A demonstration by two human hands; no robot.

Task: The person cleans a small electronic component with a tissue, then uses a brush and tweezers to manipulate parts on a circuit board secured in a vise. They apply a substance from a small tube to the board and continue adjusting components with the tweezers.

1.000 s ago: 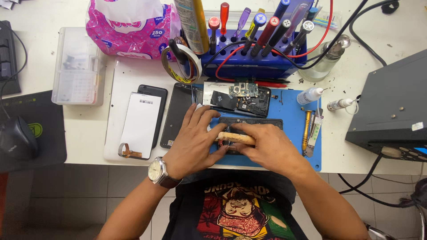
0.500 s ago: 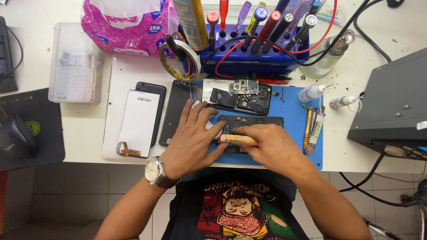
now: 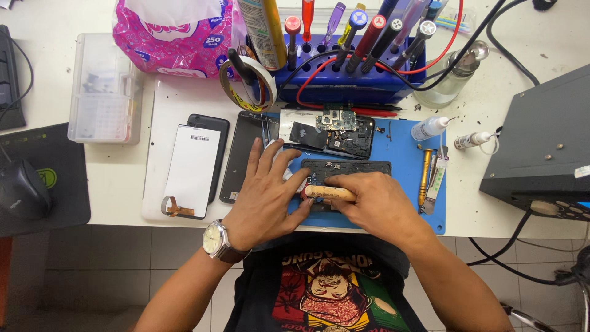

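On the blue mat (image 3: 399, 132), the right hand (image 3: 375, 200) pinched a wooden-handled tool (image 3: 329, 192) over the phone frame (image 3: 347, 169); the left hand (image 3: 267, 193) pressed the frame with fingers spread.

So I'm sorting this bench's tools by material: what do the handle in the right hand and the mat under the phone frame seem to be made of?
The handle in the right hand looks like wood: matt, light tan, rounded, though the grain is too small to confirm. The mat looks like silicone or rubber: flat, matt blue, no glare, rounded corners. The phone frame, steadied by the left hand, looks like dark plastic, perhaps metal.
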